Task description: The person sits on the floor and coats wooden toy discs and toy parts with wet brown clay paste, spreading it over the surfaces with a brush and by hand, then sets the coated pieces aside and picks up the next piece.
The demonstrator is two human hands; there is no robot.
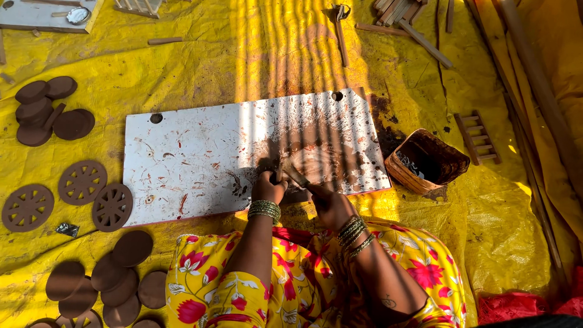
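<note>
My left hand (267,187) rests on the near edge of a white stained board (200,161) and grips a small brown clay piece. My right hand (325,197) is beside it, closed on a thin wooden stick tool (294,174) whose tip meets the clay piece held in the left hand. Both wrists wear several bangles. The clay piece itself is mostly hidden by the fingers.
A small woven basket (425,163) with dark wet content sits right of the board. Plain clay discs (115,276) and wheel-shaped cut discs (82,182) lie at left on the yellow sheet (243,54). Wooden sticks (401,18) and a small ladder-like frame (478,136) lie at right.
</note>
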